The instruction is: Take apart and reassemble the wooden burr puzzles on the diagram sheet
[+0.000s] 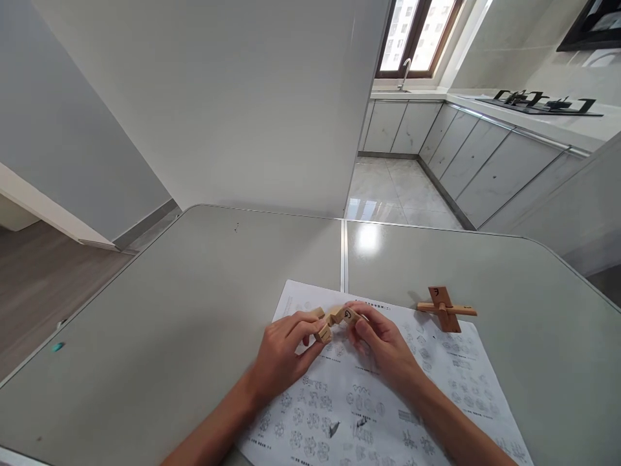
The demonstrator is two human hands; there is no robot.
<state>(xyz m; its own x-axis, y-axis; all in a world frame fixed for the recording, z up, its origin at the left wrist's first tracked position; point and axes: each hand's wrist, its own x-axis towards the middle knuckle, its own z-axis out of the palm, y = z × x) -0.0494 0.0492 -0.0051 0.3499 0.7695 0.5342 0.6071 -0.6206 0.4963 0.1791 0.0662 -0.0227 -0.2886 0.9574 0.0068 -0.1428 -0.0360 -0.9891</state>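
Note:
Over a printed sheet, my left hand (pixel 286 344) has its fingers closed round light wooden puzzle pieces (pixel 323 333). A notched wooden puzzle piece (pixel 349 315), with a black letter like a G on its face, is pinched in the fingertips of my right hand (pixel 385 346). The pieces in the two hands meet or nearly meet; fingers hide part of them, so I cannot tell whether they interlock. Right of my hands, a cross of darker wooden pieces (pixel 442 310) rests at the sheet's upper right edge, one piece bearing a black letter.
The paper sheet (pixel 388 408) is covered with small diagrams and lies on a grey-green table (pixel 194 310) with a light seam. A small teal object (pixel 57 347) is near the left edge. Beyond stand a white wall (pixel 252 110) and a kitchen counter with a stove (pixel 538 103).

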